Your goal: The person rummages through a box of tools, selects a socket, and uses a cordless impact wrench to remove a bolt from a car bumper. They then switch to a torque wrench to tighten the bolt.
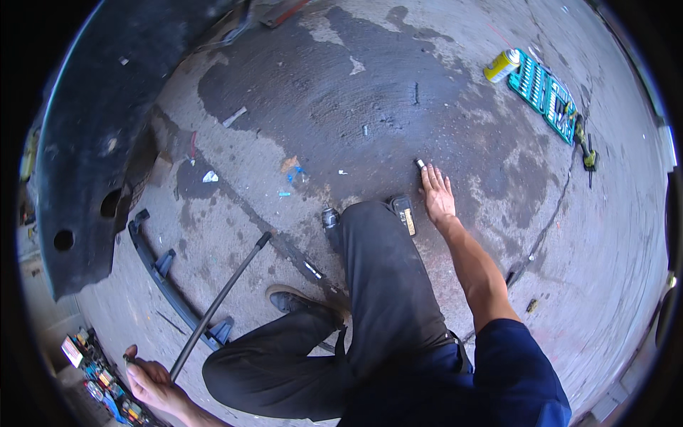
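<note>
At the lower left my left hand is closed around the lower end of a long black bar, which slants up and to the right over the floor. Something small and dark shows at its fingertips, too small to name. My right hand reaches forward to the floor, fingers stretched out, with the fingertips touching a small dark metal socket; its thumb is hidden. Near my knee a metal tool nose shows on the left and a black battery pack on the right; my leg hides what lies between.
A curved black bar with brackets lies at left, below a large dark panel. At far right are a yellow spray can, an open teal socket case and a green power tool. Scraps litter the stained concrete.
</note>
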Demonstrator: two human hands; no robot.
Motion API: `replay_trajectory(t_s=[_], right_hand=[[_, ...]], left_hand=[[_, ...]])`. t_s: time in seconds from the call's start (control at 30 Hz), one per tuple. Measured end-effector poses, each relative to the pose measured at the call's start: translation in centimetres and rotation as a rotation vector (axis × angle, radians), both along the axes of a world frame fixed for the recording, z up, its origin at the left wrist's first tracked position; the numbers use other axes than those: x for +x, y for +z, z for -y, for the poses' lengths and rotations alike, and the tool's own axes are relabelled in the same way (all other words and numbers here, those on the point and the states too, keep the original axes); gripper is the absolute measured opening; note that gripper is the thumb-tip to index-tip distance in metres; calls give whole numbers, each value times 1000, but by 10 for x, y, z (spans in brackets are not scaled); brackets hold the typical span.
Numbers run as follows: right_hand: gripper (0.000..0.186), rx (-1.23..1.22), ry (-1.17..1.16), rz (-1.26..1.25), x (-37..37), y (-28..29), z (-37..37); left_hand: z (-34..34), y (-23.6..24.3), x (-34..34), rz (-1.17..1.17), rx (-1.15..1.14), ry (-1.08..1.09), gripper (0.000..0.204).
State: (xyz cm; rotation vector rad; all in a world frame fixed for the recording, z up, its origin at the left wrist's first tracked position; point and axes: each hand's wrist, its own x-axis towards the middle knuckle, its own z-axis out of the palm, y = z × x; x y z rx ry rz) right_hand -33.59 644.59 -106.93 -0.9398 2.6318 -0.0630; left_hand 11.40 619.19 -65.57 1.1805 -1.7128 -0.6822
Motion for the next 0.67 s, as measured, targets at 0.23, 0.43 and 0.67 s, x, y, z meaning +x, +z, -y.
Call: replay_trajectory(t_s=[0.23, 0.43, 0.67], right_hand=[[47, -240, -306, 145, -17, -28, 8], [41, -365, -576, 301, -22, -45, 30], [43, -1042, -218, 469, -39, 109, 94]], left_hand=[[11, 1, -12, 0, -3, 23, 46], [11, 2, -23, 18, 6, 16, 43], [11, 1, -15, 7, 0, 19, 46]])
